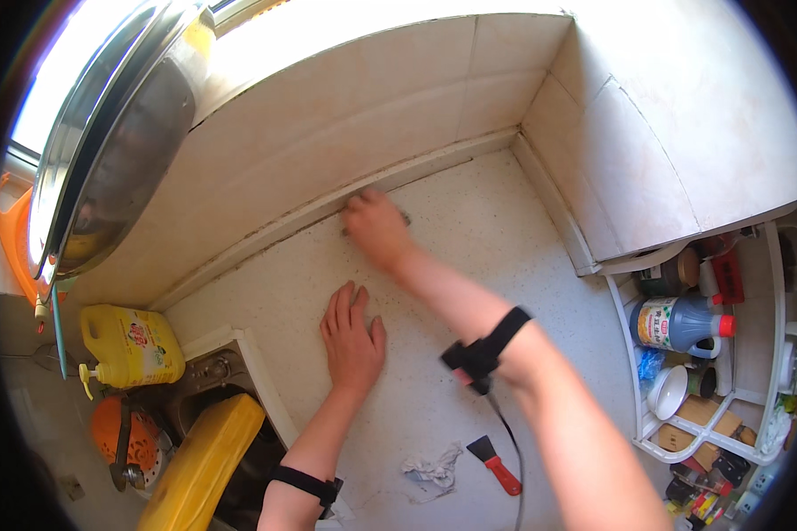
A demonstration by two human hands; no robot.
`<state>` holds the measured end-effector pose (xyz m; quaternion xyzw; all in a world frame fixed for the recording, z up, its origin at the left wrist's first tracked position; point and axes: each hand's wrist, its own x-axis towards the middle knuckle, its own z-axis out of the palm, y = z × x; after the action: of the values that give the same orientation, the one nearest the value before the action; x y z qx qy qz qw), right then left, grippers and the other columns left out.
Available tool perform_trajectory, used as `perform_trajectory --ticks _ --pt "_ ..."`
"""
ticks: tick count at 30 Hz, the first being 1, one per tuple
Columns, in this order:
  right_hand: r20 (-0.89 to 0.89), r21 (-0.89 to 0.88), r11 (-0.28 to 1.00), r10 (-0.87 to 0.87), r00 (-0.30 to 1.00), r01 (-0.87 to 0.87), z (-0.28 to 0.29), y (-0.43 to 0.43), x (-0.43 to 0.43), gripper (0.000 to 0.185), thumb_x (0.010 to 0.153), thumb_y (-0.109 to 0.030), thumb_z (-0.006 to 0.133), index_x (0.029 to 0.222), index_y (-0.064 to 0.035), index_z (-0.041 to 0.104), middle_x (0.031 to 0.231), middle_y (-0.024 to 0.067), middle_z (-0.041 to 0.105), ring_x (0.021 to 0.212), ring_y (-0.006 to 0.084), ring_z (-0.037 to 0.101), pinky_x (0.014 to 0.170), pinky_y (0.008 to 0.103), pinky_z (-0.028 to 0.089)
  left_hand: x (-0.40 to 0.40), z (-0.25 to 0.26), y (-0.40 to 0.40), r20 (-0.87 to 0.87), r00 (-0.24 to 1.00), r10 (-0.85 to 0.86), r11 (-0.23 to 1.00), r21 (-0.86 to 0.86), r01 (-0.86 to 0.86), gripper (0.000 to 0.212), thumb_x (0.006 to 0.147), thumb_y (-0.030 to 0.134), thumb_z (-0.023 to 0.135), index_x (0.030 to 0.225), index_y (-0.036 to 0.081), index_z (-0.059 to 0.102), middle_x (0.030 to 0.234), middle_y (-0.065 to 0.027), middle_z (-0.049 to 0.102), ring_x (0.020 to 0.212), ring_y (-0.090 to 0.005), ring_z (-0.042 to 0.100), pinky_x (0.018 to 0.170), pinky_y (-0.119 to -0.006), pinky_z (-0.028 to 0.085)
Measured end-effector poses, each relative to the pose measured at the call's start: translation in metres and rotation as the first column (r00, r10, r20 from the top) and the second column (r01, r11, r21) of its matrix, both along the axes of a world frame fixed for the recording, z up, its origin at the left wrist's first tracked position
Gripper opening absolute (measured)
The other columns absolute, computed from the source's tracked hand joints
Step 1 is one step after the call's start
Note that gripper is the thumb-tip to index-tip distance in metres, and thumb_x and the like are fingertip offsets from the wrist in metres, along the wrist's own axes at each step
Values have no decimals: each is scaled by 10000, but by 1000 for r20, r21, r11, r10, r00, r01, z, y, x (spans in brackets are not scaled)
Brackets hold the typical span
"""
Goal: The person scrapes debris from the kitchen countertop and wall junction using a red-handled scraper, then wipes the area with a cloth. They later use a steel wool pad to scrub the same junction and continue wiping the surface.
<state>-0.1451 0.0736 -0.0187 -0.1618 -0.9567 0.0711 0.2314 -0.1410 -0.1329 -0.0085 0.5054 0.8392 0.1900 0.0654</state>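
My right hand (375,226) is curled low over the pale countertop (505,219), close to the ledge at the foot of the tiled wall. A dark bit shows at its edge, but what the fingers hold is hidden and blurred. My left hand (353,335) rests palm down on the countertop, fingers apart, nearer to me and left of the right hand. Towards the near edge lie a crumpled whitish cloth or tissue (434,468) and, right of it, a scraper with a red handle (503,474) and dark blade. Both forearms wear black straps.
At left are a sink with a yellow container (202,464) over it, a yellow pump jug (133,345) and a hanging metal pan (133,146). At right stands a white rack (627,378) with bottles and a white bowl (667,393). A cable hangs from my right strap.
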Motion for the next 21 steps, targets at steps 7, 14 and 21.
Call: perform_trajectory --ticks 7,14,21 --pt "-76 -94 946 -317 945 310 -12 141 132 220 776 -1 610 950 -80 718 872 107 697 891 319 635 838 423 501 0 -3 2 -17 1000 -2 1000 27 2 496 920 174 579 1373 8 463 1497 -158 384 1397 -352 336 1138 -505 261" --pt "-231 -214 975 12 973 -62 -8 -16 -11 253 784 -3 578 993 -71 704 955 110 713 927 321 642 847 417 518 -3 -13 0 14 1000 3 995 98 -4 509 873 181 633 1331 3 500 1449 -173 436 1386 -357 355 1123 -500 283" --pt "-173 -376 897 180 968 -234 21 -28 -44 386 784 24 559 1116 -84 724 1063 86 734 985 302 656 891 383 530 -38 -2 -35 327 945 -11 987 153 -41 535 901 183 634 1371 -16 475 1534 -154 376 1443 -323 309 1188 -452 247"
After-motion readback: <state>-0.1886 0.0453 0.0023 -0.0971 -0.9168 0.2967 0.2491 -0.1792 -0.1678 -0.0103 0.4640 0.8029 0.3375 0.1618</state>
